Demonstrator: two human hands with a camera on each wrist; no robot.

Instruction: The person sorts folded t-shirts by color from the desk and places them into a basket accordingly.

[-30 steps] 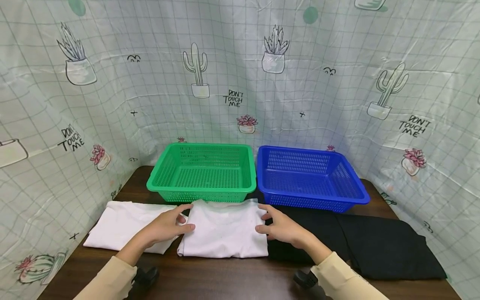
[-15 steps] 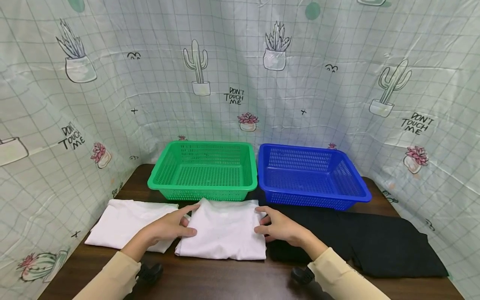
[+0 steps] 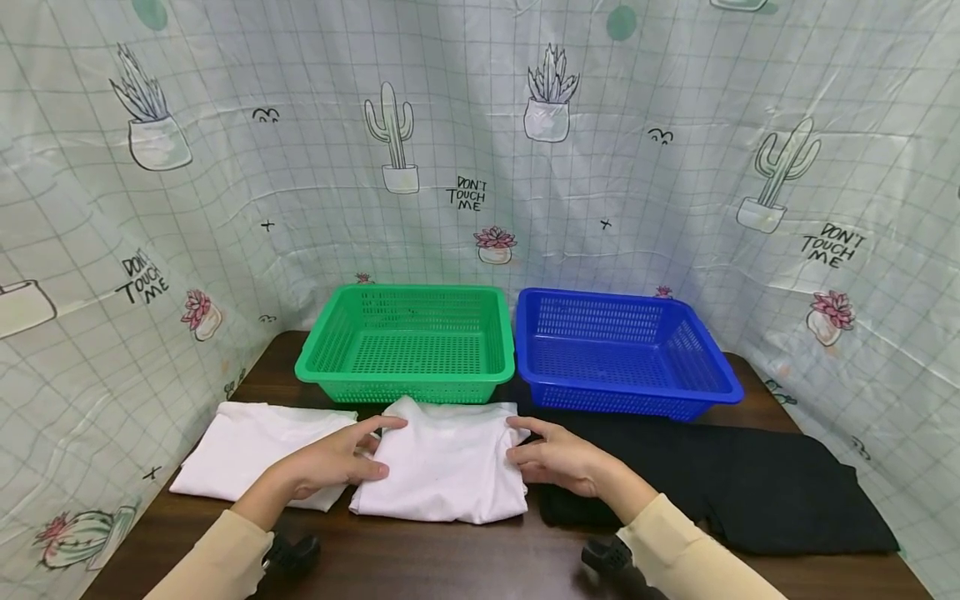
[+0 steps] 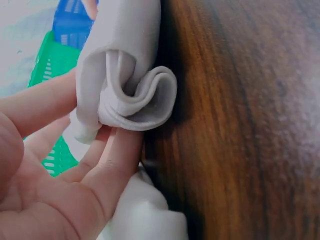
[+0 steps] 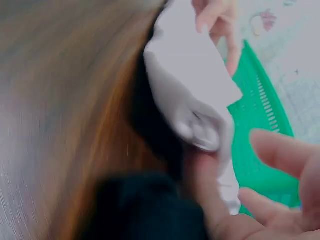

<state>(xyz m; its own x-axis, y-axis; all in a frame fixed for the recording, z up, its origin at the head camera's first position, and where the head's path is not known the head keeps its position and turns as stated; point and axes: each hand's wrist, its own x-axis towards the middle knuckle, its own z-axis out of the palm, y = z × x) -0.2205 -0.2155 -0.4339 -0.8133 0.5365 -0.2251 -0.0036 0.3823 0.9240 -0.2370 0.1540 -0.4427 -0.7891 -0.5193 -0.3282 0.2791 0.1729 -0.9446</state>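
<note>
A folded white shirt (image 3: pixel 446 467) lies on the dark wooden table, between both hands. The left hand (image 3: pixel 333 458) grips its left end. In the left wrist view, the fingers (image 4: pixel 112 165) reach under the rolled layers of the folded shirt (image 4: pixel 120 45) with another digit against the upper side. At the opposite end is the right hand (image 3: pixel 562 458). In the blurred right wrist view, one finger (image 5: pixel 205 180) touches the end of the fold, while other digits stand spread apart from the fabric. The fold's inside layers are partly hidden.
Behind the shirt stand a green basket (image 3: pixel 405 387) and a blue basket (image 3: pixel 622 400). Another folded white garment (image 3: pixel 258 450) lies left. Folded black garments (image 3: pixel 780 492) lie right, partly beneath the right forearm. A patterned curtain (image 3: pixel 480 142) closes off the back and sides.
The shirt's right edge has shifted slightly left, with the right hand moving inward along with it. Its far left corner stands a little higher. The left hand stays at the left edge.
</note>
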